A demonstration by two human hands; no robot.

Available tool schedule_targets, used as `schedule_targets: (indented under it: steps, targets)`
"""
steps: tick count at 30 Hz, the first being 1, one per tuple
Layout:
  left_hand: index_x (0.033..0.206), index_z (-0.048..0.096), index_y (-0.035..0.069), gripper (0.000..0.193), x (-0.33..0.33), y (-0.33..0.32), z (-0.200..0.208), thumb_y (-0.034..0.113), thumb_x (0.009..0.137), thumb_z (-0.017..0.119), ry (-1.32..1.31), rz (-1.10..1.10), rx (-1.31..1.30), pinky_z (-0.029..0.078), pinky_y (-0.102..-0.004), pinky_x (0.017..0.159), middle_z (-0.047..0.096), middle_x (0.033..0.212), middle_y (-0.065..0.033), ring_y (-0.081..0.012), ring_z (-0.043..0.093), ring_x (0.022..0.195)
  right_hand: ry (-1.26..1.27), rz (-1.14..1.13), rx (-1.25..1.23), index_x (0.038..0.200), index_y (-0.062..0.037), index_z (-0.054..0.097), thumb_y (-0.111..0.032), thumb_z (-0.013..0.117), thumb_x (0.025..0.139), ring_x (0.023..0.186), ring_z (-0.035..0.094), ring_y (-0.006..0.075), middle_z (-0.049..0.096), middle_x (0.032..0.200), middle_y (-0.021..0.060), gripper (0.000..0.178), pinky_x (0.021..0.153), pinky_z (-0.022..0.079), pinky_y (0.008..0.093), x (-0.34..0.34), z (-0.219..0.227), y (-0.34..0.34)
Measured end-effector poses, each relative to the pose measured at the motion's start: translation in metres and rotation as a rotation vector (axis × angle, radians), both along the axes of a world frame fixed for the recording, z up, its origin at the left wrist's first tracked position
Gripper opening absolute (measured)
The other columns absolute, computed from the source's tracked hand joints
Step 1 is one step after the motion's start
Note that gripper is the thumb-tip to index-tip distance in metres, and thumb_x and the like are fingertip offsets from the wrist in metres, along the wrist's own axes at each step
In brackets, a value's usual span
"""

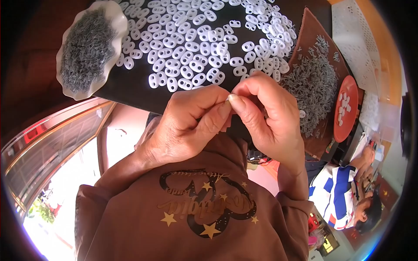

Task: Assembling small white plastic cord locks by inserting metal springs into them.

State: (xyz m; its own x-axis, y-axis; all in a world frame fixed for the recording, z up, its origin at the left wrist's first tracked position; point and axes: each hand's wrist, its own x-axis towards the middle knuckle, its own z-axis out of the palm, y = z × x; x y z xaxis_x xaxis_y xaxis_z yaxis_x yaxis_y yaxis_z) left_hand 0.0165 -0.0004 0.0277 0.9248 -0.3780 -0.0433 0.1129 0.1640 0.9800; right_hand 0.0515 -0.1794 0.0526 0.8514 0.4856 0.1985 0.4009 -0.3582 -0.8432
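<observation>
Pinching closed, left hand [185, 124] and right hand [276, 113] meet at fingertips [235, 102]; can't tell if anything's held; white two-holed pieces [191, 46] crowd the dark table [136, 85].

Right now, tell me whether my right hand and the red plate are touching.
Apart. The head view shows grey pieces on the brown cloth lying between the right hand and the red plate.

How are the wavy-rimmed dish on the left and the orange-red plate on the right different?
The dish is whitish with a wavy rim; the plate is orange-red with a smooth rim. The dish is heaped with small gray pieces, while the plate holds a scattering of white pieces, leaving much of its surface bare. Both hold small loose parts.
</observation>
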Motion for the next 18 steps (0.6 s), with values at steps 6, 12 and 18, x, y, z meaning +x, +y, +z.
schedule_targets:
  steps: [6, 12, 18]
  targets:
    - [0.090, 0.058, -0.003, 0.011, -0.003, -0.002, -0.005, 0.007, 0.095, 0.054, -0.067, 0.055, 0.098, 0.045, -0.0277, 0.057, 0.057, 0.072, -0.0078, -0.0147, 0.055, 0.062, -0.181, -0.018, -0.144, 0.090, -0.0015, 0.054, -0.003, 0.065, 0.087, 0.056, 0.054, 0.0241, 0.054, 0.072, 0.0094, 0.011, 0.049, 0.042, 0.0329, -0.005, -0.002, -0.001]
    - [0.089, 0.057, -0.004, 0.005, -0.006, -0.002, -0.004, 0.001, 0.091, 0.055, -0.141, 0.036, 0.108, 0.043, -0.0307, 0.054, 0.054, 0.069, -0.0115, -0.0198, 0.053, 0.057, -0.168, -0.004, -0.151, 0.089, -0.0019, 0.056, -0.005, 0.066, 0.086, 0.057, 0.056, 0.0279, 0.054, 0.073, 0.0106, 0.011, 0.049, 0.044, 0.0361, -0.009, 0.006, -0.009]
    - [0.087, 0.058, -0.004, 0.019, -0.006, -0.001, -0.007, 0.008, 0.097, 0.046, -0.097, -0.028, 0.074, 0.042, -0.0240, 0.056, 0.057, 0.069, -0.0052, -0.0094, 0.053, 0.061, -0.119, -0.091, -0.321, 0.093, -0.0004, 0.060, 0.000, 0.061, 0.087, 0.066, 0.057, 0.0319, 0.057, 0.079, 0.0127, 0.006, 0.060, 0.046, 0.0355, 0.024, 0.011, -0.045]
